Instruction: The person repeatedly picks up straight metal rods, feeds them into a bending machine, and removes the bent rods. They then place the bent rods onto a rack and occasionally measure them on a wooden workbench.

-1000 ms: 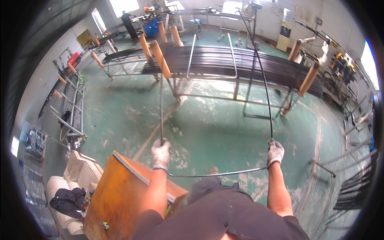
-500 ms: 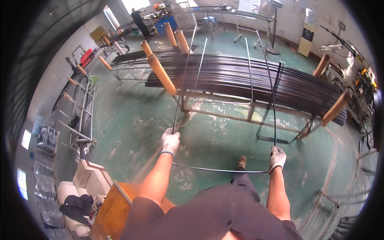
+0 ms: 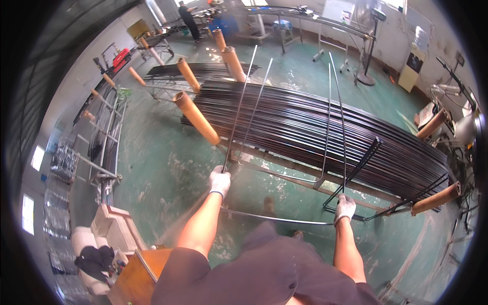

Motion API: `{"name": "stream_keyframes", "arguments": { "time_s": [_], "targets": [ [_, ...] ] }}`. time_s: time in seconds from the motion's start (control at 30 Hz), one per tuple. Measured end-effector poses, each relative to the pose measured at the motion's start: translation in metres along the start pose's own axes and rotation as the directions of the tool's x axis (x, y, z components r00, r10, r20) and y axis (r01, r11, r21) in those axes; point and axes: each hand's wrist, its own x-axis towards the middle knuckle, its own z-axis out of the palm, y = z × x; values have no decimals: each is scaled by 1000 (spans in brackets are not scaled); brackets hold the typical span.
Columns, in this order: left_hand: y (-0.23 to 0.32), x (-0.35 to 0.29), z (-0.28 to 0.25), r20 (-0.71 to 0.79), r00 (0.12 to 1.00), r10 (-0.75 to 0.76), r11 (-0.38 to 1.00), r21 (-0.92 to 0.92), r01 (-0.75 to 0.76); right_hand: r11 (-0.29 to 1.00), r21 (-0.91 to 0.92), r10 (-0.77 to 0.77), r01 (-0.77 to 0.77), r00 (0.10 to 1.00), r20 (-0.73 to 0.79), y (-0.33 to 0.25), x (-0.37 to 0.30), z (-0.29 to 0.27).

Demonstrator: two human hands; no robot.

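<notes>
My left hand (image 3: pixel 219 181), in a white knit glove, is closed around one side of a U-shaped bent metal tube (image 3: pixel 277 219). Gripping its other side is my gloved right hand (image 3: pixel 345 207). The curved crossbar runs close to my body, and the two long legs point away over a rack of dark tubes (image 3: pixel 305 122). Between those legs shows a second, narrower U-shaped tube (image 3: pixel 284 176); whether the two are joined I cannot tell. Just beyond my right hand, a black bent frame with holes near its end (image 3: pixel 363 161) leans at the rack.
Brown sleeved posts (image 3: pixel 195 118) stand up at the rack's left end, and another (image 3: pixel 436 198) at its right. A wooden cabinet (image 3: pixel 137 279) and a pale sofa (image 3: pixel 114 226) are at my left. Far off are a person (image 3: pixel 189 21) and a fan stand (image 3: pixel 364 79).
The rack now looks nearer and larger, as I have moved forward with the tube. The narrower U sits lower in view. Both hands keep their grip.
</notes>
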Motion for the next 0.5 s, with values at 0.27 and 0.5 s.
{"name": "stream_keyframes", "arguments": {
  "time_s": [0.27, 0.5],
  "targets": [
    [27, 138, 90, 115, 993, -13, 988, -149, 30, 991, -131, -36, 29, 998, -50, -21, 99, 109],
    [0, 246, 154, 218, 976, 17, 988, -155, 17, 980, -189, 36, -65, 988, -152, -45, 133, 181]
  ]
}}
